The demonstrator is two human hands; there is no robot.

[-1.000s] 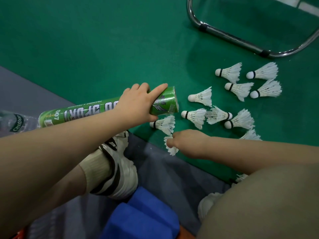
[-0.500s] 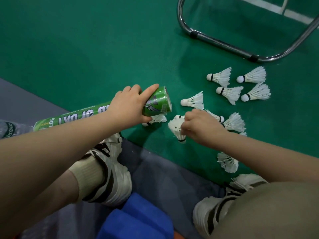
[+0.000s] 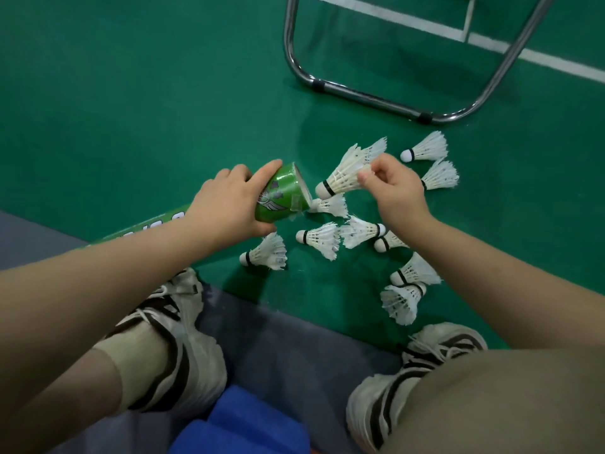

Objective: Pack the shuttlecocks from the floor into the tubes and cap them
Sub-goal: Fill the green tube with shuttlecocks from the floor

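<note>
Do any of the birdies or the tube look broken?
Yes. The middle shuttlecock has ragged, splayed feather tips, and so does the low shuttlecock by the right shoe. Tape seems to be peeling at the open end of the green tube.

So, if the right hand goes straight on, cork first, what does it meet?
Probably the open mouth of the tube, where the cork of the shuttlecock points. Depth is unclear.

The left hand (image 3: 229, 204) grips the open end of a green tube (image 3: 283, 198), its mouth tipped toward the right hand (image 3: 394, 188), which pinches a white shuttlecock (image 3: 347, 173) by its feathers, cork just beside the mouth. More shuttlecocks (image 3: 322, 239) lie scattered on the green floor (image 3: 131, 93), near a chrome chair frame (image 3: 360, 96)
</note>
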